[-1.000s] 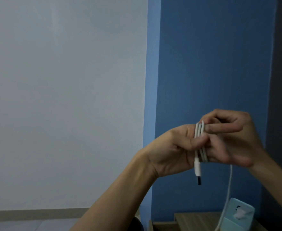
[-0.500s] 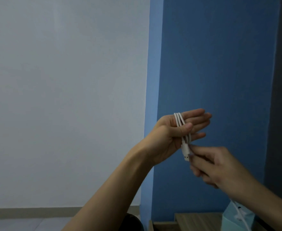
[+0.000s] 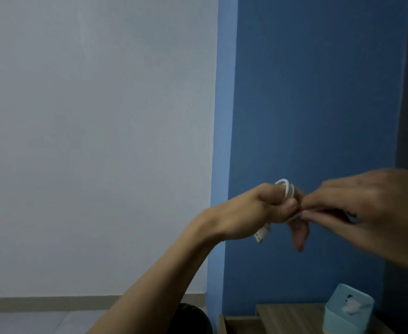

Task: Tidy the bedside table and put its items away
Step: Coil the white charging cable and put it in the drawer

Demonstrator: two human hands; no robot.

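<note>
Both hands hold the white cable (image 3: 286,189): left hand (image 3: 258,210) grip coiled through, right hand (image 3: 366,208) pinching.

I am counting two bare hands, the left hand (image 3: 253,213) and the blurred right hand (image 3: 371,213); one coiled white charging cable (image 3: 286,189); one pale blue plastic tissue box (image 3: 347,309); and one brown wooden bedside table (image 3: 289,317).
</note>
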